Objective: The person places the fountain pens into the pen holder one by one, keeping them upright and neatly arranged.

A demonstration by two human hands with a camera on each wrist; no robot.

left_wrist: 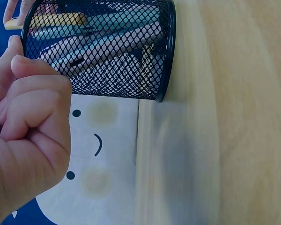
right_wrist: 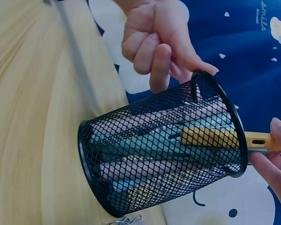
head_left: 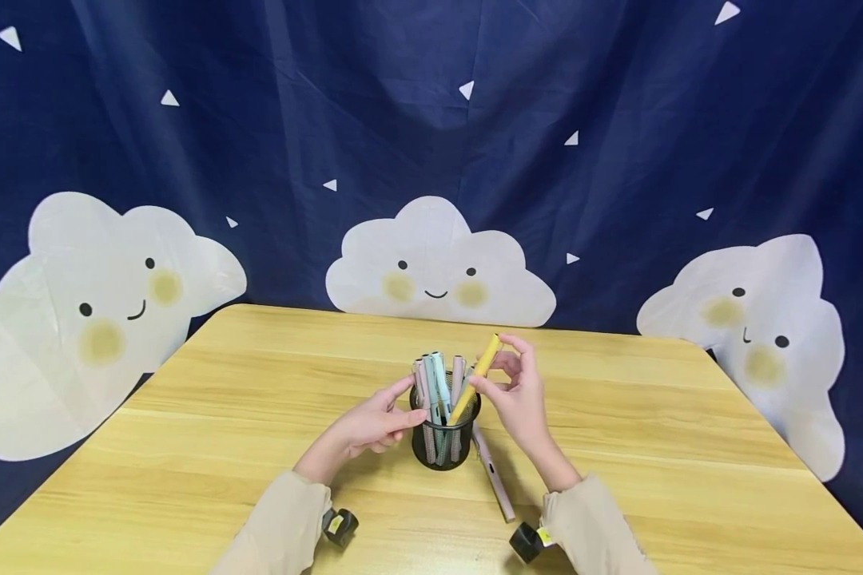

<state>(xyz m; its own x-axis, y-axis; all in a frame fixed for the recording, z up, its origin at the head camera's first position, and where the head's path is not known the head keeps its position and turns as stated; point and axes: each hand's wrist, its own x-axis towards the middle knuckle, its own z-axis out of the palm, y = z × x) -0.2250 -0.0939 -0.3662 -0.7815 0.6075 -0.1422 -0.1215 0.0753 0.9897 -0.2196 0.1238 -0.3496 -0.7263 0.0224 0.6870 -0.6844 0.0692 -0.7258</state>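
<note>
Two hands work: the right hand (head_left: 521, 395) pinches a yellow pen (head_left: 475, 379) (tilted, lower end in cup (head_left: 444, 443)), the left hand (head_left: 374, 423) steadies the rim.

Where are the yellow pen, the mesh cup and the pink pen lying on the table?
yellow pen (head_left: 479, 374): head view, middle of its barrel.
mesh cup (head_left: 442, 447): head view, front wall.
pink pen (head_left: 495, 479): head view, mid-barrel, on the table.

Beige long sleeves (head_left: 280, 519) cover both forearms at the frame's bottom; small black wrist cameras (head_left: 341, 527) with yellow stickers sit at the cuffs.
</note>
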